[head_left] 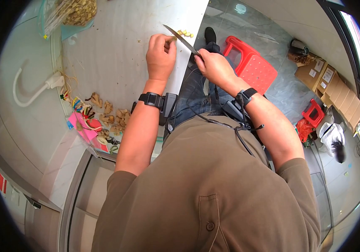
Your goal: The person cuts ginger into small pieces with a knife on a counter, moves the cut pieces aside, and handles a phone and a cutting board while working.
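My right hand (214, 67) is closed round the handle of a knife (180, 38), its blade pointing up and to the left over the table edge. Close to the blade, the fingers of my left hand (162, 57) pinch a small piece of ginger (174, 38), mostly hidden by the fingertips. Several pale yellow ginger slices (185, 33) lie just beyond the blade, near the edge of the white table (112, 50). Whole brown ginger roots (109, 115) are piled on the table to the left of my left forearm.
A clear bag of ginger slices (80, 12) stands at the table's far left. Colourful cords and a pink sheet (83, 128) lie beside the roots. A white hook (37, 94) juts in at left. On the floor at right are a red stool (256, 69) and cardboard boxes (327, 82).
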Motion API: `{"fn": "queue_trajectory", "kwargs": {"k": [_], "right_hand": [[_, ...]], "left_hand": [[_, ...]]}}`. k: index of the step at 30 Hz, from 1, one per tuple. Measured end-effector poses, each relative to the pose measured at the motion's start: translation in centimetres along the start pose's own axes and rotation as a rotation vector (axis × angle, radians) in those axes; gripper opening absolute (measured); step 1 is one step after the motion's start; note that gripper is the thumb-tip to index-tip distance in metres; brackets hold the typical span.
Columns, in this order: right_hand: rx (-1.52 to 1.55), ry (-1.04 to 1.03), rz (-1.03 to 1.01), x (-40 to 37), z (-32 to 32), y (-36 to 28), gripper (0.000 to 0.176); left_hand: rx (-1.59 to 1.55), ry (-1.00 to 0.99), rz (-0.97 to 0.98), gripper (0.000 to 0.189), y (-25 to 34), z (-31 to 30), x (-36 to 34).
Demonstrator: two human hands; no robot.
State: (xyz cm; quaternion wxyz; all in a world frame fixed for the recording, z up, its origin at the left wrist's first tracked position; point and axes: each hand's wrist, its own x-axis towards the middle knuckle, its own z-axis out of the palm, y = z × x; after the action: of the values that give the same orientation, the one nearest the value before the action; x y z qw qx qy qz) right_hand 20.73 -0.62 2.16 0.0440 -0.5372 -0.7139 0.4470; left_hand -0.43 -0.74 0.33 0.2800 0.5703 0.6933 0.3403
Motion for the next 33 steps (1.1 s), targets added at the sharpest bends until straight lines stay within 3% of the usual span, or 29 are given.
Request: {"fn": "queue_trajectory", "kwargs": {"k": [33], "right_hand": [[-0.081, -0.015, -0.059, 0.5, 0.9, 0.0, 0.027]], "left_hand": [[-0.057, -0.034, -0.038, 0.014, -0.6, 0.0, 0.2]]}}
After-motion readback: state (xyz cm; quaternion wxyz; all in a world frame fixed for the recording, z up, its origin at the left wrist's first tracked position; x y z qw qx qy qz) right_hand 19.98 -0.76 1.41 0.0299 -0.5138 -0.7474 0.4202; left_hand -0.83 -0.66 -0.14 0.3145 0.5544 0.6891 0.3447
